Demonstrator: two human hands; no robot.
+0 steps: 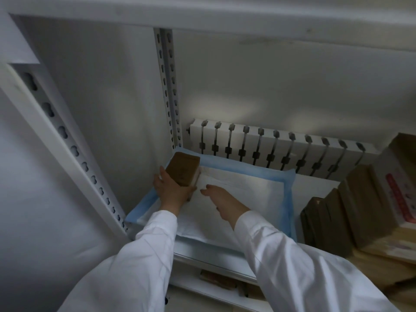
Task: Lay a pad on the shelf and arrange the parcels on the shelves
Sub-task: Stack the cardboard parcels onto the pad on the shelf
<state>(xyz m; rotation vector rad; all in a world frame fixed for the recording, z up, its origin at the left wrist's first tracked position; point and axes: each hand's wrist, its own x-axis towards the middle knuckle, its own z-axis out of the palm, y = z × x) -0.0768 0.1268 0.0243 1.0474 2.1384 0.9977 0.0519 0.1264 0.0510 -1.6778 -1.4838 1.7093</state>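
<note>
The left hand (170, 188) grips a small brown cardboard parcel (183, 168) at the back left corner of the white, blue-edged pad (243, 194) on the shelf. Best seat it snug there. The right hand (221, 199) rests open, steadying the pad.

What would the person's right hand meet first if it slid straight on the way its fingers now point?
Probably the brown parcel that the left hand holds upright on the blue-edged pad; the right hand points left and back towards it, though depth is unclear.
</note>
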